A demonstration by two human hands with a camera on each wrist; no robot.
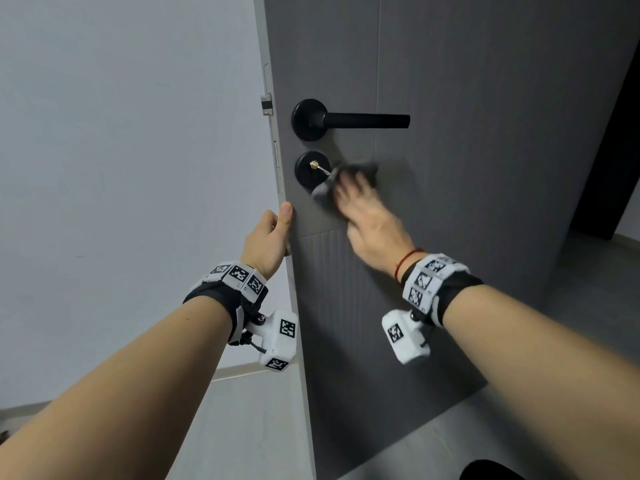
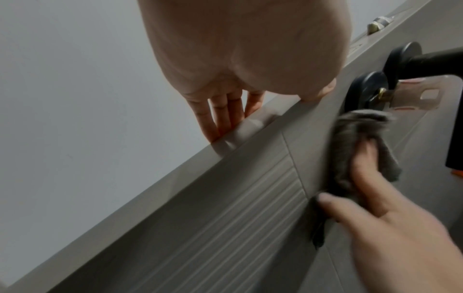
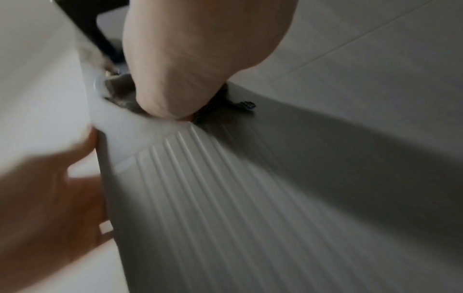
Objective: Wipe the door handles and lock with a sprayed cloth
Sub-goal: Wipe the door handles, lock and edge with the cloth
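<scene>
Both hands are busy: the left hand [image 1: 268, 237] grips the door edge [image 1: 284, 188] below the latch, while the nearer right hand [image 1: 367, 216] presses a bunched grey cloth [image 1: 327, 183] just right of the keyed lock [image 1: 311, 171], with the lever handle [image 1: 367, 120] running horizontally above.

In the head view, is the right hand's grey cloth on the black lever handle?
No. The right hand holds the grey cloth lower, beside the round black lock; the black lever handle is bare.

Handle [image 1: 349, 120] above lock [image 1: 312, 172]; cloth [image 1: 346, 178] right.
</scene>
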